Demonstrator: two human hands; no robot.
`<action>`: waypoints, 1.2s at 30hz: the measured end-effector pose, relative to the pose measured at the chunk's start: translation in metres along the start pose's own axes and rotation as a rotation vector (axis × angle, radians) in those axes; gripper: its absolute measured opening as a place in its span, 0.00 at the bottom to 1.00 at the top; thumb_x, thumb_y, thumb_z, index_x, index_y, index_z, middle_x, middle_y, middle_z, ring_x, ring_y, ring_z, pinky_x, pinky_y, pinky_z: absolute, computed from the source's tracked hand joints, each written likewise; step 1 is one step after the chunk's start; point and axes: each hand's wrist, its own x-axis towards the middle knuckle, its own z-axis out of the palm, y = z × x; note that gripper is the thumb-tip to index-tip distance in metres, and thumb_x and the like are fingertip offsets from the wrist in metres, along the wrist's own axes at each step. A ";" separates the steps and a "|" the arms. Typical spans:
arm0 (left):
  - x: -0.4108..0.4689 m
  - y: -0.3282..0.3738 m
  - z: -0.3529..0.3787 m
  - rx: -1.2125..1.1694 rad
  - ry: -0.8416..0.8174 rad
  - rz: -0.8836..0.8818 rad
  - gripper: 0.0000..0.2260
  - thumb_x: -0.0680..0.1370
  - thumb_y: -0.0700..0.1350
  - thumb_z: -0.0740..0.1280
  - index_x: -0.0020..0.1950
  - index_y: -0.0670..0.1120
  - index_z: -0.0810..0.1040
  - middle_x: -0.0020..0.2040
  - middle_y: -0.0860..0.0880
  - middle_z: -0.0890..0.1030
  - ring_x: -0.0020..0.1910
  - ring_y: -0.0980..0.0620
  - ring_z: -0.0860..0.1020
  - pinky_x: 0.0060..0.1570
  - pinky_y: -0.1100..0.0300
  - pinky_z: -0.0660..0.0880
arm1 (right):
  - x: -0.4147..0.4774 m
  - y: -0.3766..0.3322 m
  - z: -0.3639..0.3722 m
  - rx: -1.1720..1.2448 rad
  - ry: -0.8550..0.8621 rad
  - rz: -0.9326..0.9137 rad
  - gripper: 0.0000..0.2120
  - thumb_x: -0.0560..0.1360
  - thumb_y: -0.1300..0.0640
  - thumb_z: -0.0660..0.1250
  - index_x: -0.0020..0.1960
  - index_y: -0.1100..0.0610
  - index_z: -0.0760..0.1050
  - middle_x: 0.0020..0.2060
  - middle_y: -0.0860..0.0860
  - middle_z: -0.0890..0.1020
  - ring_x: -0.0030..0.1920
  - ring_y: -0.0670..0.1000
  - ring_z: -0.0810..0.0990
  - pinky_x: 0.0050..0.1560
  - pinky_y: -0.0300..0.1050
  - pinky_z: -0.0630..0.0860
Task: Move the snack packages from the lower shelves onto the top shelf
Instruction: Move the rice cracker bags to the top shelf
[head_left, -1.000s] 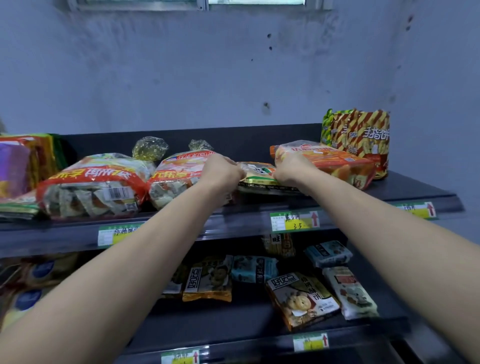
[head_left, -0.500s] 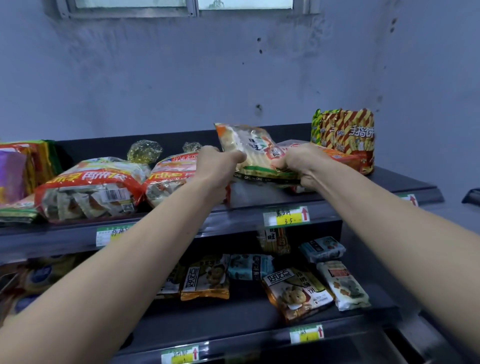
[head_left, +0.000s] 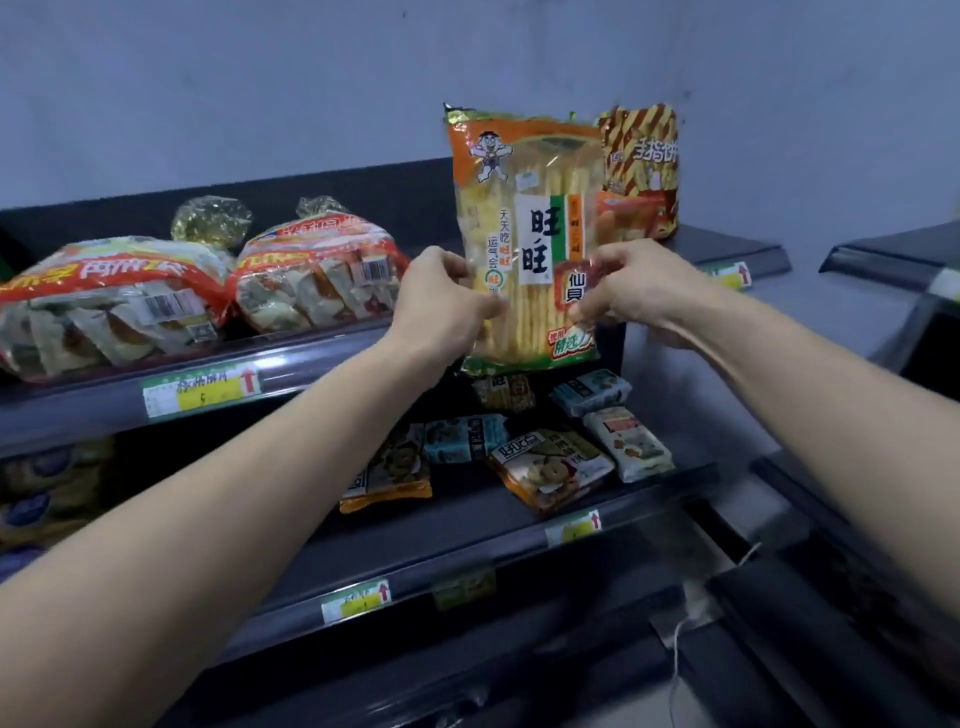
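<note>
Both hands hold a tall bag of rice crackers (head_left: 524, 234) upright in front of the top shelf (head_left: 311, 358). The left hand (head_left: 447, 301) pinches the bag's left edge between thumb and fingers, and the right hand (head_left: 631, 291) pinches its right edge at about the same height, the thumb lying over the red label on the front. The bag faces the camera — orange at the top with a cartoon figure, clear in the middle so the pale crackers show, green along the bottom. Its lower edge hangs over the shelf's front lip; whether it touches the shelf cannot be told.

Just behind the bag on the right stands a red and yellow striped packet (head_left: 644, 166), partly hidden by it. To the left on the top shelf lie two big red and clear bags of wrapped cakes: one (head_left: 104, 301) near the left edge of view, the other (head_left: 317, 275) beside it, close to the left hand. Behind them sit two crinkled gold bags (head_left: 213, 218).

On the shelf below (head_left: 467, 525), several small snack packs lie flat — a tan one (head_left: 550, 473) near the front, a white one (head_left: 628, 441) to its right, a blue one (head_left: 589, 389) behind that, and a teal one (head_left: 465, 439) further left. Price tags (head_left: 200, 387) with red arrows are clipped along the shelf fronts.
</note>
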 end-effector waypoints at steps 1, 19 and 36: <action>-0.006 -0.004 0.005 0.043 -0.020 0.030 0.16 0.70 0.39 0.74 0.54 0.40 0.73 0.46 0.47 0.78 0.39 0.54 0.78 0.26 0.66 0.75 | -0.006 0.009 -0.003 -0.010 0.002 0.013 0.13 0.65 0.72 0.72 0.48 0.63 0.77 0.39 0.57 0.83 0.39 0.51 0.82 0.31 0.36 0.78; -0.060 -0.157 0.091 0.174 -0.441 -0.194 0.07 0.73 0.40 0.72 0.39 0.43 0.75 0.39 0.49 0.81 0.39 0.52 0.80 0.38 0.60 0.78 | -0.039 0.170 0.040 -0.595 -0.091 0.200 0.12 0.66 0.64 0.72 0.49 0.61 0.79 0.47 0.55 0.81 0.44 0.54 0.79 0.39 0.43 0.76; 0.107 -0.221 0.170 0.051 -0.039 -0.321 0.09 0.75 0.39 0.68 0.54 0.38 0.81 0.51 0.41 0.82 0.51 0.45 0.81 0.50 0.58 0.77 | 0.166 0.218 0.059 -0.772 -0.150 -0.099 0.13 0.79 0.57 0.59 0.58 0.62 0.76 0.56 0.59 0.80 0.55 0.58 0.80 0.51 0.44 0.75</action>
